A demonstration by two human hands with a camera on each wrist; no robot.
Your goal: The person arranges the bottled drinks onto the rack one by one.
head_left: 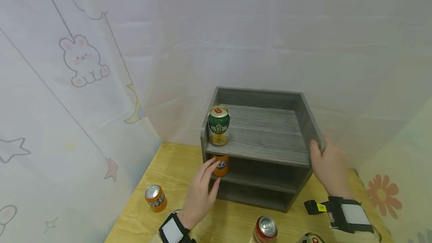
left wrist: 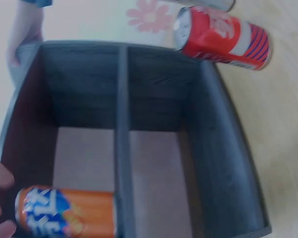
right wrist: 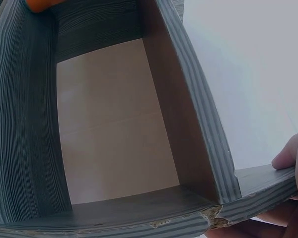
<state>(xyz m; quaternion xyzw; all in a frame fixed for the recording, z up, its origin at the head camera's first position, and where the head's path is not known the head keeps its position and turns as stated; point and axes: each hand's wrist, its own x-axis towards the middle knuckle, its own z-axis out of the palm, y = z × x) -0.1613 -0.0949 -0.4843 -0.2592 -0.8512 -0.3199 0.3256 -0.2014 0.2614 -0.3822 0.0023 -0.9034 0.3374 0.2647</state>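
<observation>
Head view: the left hand [head_left: 200,192], fingers parted, is just beside an orange can [head_left: 222,168] near the front left corner of the middle level in a grey shelf unit [head_left: 263,125]. The right hand [head_left: 332,168] grips the right side panel [head_left: 305,117] at its front edge. A green can [head_left: 218,126] stands at the top level's front left corner.

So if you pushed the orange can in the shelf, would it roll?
The orange can stands upright on a flat board, so gentle pushes would probably just slide it. Being taller than wide, it might tip if shoved. Lying down, its round side would likely roll.
</observation>
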